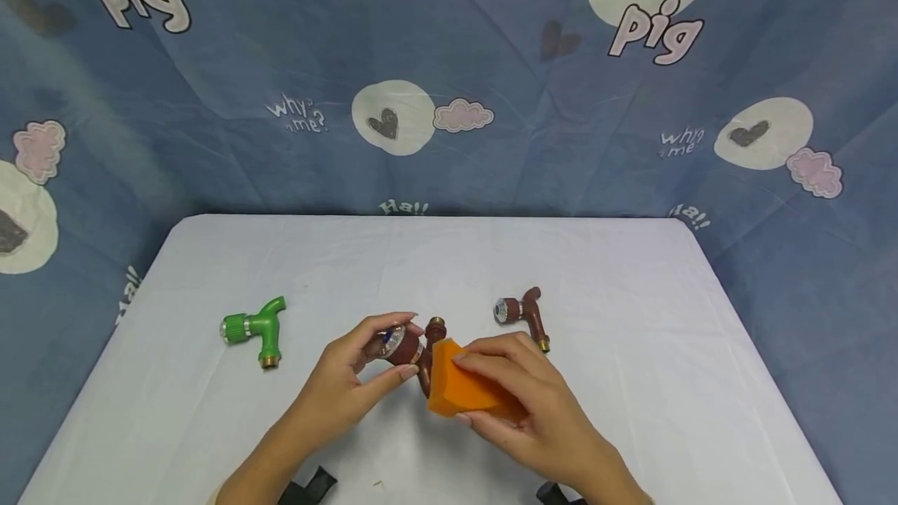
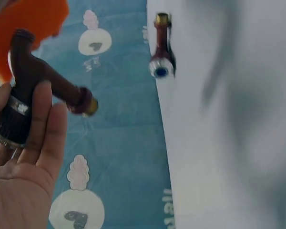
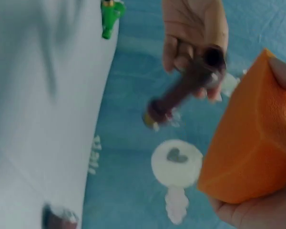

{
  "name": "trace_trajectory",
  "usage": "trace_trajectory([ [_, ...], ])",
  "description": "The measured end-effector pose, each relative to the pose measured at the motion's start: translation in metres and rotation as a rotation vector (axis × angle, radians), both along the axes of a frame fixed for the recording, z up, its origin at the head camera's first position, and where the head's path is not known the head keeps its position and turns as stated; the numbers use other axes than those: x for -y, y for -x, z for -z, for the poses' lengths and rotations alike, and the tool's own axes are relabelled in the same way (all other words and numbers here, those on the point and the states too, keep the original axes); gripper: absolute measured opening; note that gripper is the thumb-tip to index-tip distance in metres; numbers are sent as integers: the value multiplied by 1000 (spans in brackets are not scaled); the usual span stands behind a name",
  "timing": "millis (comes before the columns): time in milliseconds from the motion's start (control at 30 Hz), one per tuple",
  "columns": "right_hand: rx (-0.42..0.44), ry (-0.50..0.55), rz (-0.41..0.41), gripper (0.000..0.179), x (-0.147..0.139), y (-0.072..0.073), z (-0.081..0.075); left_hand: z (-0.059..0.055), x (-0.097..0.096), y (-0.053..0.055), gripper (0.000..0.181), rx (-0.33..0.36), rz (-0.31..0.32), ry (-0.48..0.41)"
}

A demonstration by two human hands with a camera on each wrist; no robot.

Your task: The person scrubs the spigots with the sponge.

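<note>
My left hand (image 1: 354, 369) grips a brown tap (image 1: 403, 345) by its round knob, thumb on one side and fingers on the other. In the left wrist view the brass-coloured threaded end (image 2: 90, 107) of that tap points away from the palm. An orange sponge block (image 1: 466, 388) is pinched between thumb and fingers of my right hand (image 1: 529, 404). The sponge is right at the tap's body and overlaps it in the head view. Both things are held up over the white table.
A green tap (image 1: 263, 331) lies on the white-covered table (image 1: 631, 411) at the left. Another brown tap (image 1: 528, 316) lies behind my right hand. Black objects (image 1: 309, 487) show at the near edge. A blue printed cloth (image 1: 491, 170) hangs behind the table.
</note>
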State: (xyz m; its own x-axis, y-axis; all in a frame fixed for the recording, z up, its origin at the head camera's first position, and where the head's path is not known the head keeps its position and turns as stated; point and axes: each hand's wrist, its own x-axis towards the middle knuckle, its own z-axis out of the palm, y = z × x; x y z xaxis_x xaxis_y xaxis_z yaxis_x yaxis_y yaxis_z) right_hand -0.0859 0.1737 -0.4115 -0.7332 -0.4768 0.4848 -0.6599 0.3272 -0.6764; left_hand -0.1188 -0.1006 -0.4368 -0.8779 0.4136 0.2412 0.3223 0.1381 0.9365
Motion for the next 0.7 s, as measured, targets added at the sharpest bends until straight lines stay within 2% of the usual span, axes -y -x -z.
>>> trace_trajectory([
  [133, -24, 42, -48, 42, 8, 8, 6, -1, -1, -1, 56, 80, 66, -72],
  [200, -22, 38, -49, 41, 8, 11, 9, -2, -1, -1, 54, 93, 88, -93],
  [367, -39, -55, 49, 44, 0, 16, 13, -4, 3, -1, 53, 102, 118, -138],
  [533, -105, -170, 164, 48, -12, 20, 20, -5, 6, 0, 52, 96, 131, -145],
  [600, -83, -178, 184, 49, -17, 21, 22, -5, 7, 0, 52, 99, 129, -144],
  [700, -36, -125, 193, 50, -22, 20, 23, -5, 8, 1, 54, 105, 127, -140],
])
